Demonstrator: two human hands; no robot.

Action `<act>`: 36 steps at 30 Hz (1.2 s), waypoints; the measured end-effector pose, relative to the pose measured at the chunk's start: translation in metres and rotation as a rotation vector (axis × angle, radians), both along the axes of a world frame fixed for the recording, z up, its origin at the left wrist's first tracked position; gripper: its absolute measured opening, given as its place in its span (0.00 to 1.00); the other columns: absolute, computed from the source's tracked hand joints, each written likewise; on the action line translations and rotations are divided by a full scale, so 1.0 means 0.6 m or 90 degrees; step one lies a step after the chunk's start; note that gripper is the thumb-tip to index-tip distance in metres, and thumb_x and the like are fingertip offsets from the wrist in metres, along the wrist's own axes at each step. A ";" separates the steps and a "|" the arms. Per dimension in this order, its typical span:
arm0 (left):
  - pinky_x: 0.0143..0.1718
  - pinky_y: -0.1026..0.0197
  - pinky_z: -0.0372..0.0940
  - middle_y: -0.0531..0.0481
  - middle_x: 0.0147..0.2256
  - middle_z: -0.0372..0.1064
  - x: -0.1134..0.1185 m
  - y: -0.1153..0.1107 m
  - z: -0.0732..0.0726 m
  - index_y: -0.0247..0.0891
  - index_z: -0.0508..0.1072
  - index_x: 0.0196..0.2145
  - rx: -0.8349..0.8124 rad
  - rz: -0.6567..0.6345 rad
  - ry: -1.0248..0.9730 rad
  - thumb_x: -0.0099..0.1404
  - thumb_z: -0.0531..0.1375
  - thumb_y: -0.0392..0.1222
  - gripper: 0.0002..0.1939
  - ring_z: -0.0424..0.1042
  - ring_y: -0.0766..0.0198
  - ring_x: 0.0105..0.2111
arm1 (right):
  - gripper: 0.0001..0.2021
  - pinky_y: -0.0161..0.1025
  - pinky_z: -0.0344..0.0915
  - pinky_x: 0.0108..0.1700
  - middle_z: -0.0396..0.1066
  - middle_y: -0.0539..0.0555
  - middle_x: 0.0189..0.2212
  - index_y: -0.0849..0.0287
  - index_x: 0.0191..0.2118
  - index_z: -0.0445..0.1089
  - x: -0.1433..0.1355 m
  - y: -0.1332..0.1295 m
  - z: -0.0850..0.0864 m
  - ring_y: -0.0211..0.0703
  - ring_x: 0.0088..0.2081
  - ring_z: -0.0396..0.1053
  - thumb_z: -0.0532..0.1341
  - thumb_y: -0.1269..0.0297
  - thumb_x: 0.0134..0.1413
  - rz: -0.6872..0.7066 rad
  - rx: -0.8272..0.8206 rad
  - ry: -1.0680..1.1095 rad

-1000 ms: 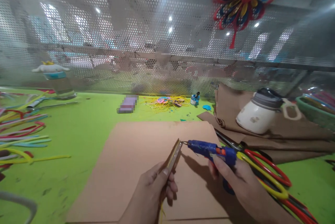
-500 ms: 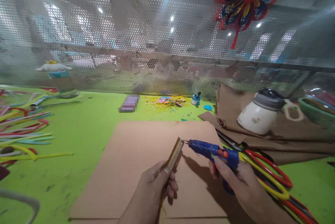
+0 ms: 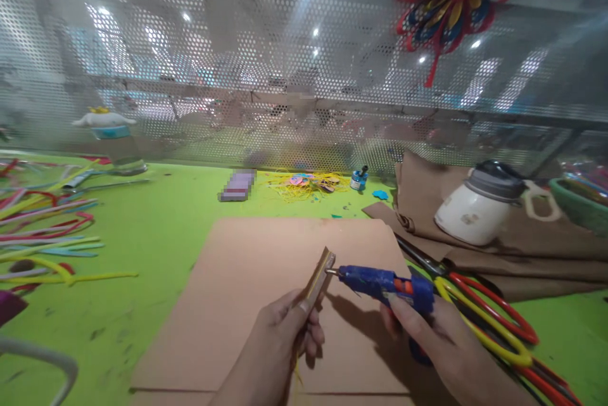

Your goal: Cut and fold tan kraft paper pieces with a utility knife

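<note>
My left hand (image 3: 291, 328) is closed around a narrow brown folded strip (image 3: 319, 276), held at a slant with its upper end free. A thin yellow strand hangs below that hand. In my right hand (image 3: 439, 323) is a blue hot glue gun (image 3: 380, 282), fingers wrapped round its handle. The gun's metal nozzle touches or nearly touches the strip a little below its top end. Both hands are over a tan cardboard sheet (image 3: 228, 304) on the green table.
Scissors with red and yellow handles (image 3: 503, 317) lie at the right. Behind them a white jug (image 3: 475, 209) rests on folded brown cloth (image 3: 418, 197). Colourful strips (image 3: 52, 235) spread along the left. Yellow threads (image 3: 308, 185), a small blue bottle (image 3: 359, 178) and a perforated screen (image 3: 228, 76) are farther back.
The glue gun's nozzle has moved slightly down along the strip, away from its top end. My left hand keeps its hold nearly still. The view has shifted a little.
</note>
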State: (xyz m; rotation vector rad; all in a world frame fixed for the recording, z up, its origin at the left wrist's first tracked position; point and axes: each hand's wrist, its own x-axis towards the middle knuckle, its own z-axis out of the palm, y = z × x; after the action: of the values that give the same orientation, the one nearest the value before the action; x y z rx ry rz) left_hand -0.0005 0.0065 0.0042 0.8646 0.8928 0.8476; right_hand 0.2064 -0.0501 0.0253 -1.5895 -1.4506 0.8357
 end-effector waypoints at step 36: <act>0.21 0.66 0.54 0.50 0.21 0.66 -0.002 -0.003 0.007 0.33 0.70 0.27 -0.004 0.004 -0.061 0.57 0.63 0.48 0.14 0.61 0.68 0.19 | 0.25 0.38 0.62 0.31 0.67 0.52 0.23 0.59 0.26 0.69 -0.022 -0.013 0.000 0.44 0.27 0.65 0.56 0.40 0.55 -0.058 -0.025 0.048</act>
State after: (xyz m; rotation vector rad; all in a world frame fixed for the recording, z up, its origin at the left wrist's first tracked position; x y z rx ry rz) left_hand -0.0016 0.0044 0.0085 0.8104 0.8140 0.8836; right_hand 0.1932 -0.0581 0.0256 -1.6242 -1.3059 0.8663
